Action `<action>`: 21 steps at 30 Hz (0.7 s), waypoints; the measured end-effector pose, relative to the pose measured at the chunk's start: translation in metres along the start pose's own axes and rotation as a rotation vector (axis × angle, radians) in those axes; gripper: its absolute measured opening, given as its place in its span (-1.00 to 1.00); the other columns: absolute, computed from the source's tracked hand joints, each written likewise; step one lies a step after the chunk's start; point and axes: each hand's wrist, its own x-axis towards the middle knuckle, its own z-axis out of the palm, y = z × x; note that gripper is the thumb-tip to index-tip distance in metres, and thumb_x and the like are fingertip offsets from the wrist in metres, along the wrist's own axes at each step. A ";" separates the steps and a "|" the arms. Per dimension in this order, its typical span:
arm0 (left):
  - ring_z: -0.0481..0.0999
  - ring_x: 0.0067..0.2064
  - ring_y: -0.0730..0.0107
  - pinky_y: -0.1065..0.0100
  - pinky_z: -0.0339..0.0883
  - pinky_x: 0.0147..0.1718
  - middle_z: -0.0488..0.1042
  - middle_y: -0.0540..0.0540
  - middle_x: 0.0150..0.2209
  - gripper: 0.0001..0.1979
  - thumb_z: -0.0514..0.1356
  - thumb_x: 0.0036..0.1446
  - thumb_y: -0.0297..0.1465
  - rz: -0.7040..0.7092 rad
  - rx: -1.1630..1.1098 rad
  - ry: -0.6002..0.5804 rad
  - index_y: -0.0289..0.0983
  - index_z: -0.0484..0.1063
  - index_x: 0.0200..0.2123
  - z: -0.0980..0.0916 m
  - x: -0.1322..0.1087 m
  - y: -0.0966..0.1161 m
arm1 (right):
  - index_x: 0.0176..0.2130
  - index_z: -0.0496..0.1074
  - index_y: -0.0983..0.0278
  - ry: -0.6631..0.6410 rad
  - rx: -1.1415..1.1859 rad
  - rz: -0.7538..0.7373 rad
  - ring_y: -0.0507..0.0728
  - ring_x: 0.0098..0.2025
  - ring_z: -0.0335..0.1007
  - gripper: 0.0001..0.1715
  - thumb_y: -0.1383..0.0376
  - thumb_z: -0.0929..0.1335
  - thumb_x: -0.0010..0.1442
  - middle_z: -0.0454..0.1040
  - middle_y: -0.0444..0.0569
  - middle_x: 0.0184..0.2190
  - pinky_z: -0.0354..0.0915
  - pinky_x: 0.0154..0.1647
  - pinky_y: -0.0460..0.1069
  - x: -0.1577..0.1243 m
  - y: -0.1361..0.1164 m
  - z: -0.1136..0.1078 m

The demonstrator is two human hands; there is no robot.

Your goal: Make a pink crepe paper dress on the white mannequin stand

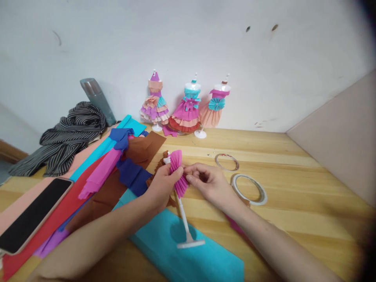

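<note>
My left hand (161, 186) is closed around a small white dress form (183, 219), which tilts with its round base toward me. Pleated pink crepe paper (176, 159) lies along the form's body, pressed under my left thumb. The fingertips of my right hand (210, 184) are pinched together at the right edge of that pink paper; exactly what sits between them is partly hidden. Brown crepe paper (150, 181) shows behind my left hand. A turquoise paper sheet (188, 262) lies under the form's base.
Three dressed miniature forms (154, 100) (188, 111) (212, 113) stand against the wall. Two tape rolls (262, 192) (235, 166) lie at right. On the left are layered coloured papers (100, 178), a phone (37, 215), a striped cloth (69, 137) and a bottle (101, 102).
</note>
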 end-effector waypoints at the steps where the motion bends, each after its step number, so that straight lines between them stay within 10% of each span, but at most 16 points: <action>1: 0.51 -0.36 0.39 0.38 0.38 -0.29 0.55 -0.09 -0.42 -0.64 0.44 -0.15 -0.22 0.002 -0.018 0.017 -0.36 0.51 -0.36 0.000 0.000 0.001 | -0.34 0.52 0.30 0.034 -0.076 -0.049 0.00 -0.62 0.14 -0.81 0.24 0.35 0.12 0.27 -0.19 -0.67 0.13 -0.57 -0.08 -0.002 -0.002 0.001; 7: 0.48 -0.44 0.42 0.41 0.36 -0.37 0.51 -0.05 -0.50 -0.73 0.39 -0.09 -0.27 0.011 -0.035 0.039 -0.35 0.48 -0.40 0.003 -0.002 0.005 | -0.17 0.51 0.31 0.094 -0.442 -0.245 0.15 -0.47 0.40 -0.74 0.24 0.39 0.13 0.50 0.02 -0.48 0.29 -0.42 0.02 -0.012 -0.005 0.011; 21: 0.39 -0.37 0.43 0.40 0.29 -0.35 0.39 0.01 -0.47 -0.72 0.35 -0.05 -0.25 0.074 0.042 0.136 -0.32 0.46 -0.34 0.003 0.001 -0.009 | -0.30 0.46 0.30 0.082 -0.595 -0.120 0.19 -0.42 0.47 -0.86 0.29 0.39 0.07 0.56 0.07 -0.44 0.30 -0.40 0.01 -0.010 -0.003 0.022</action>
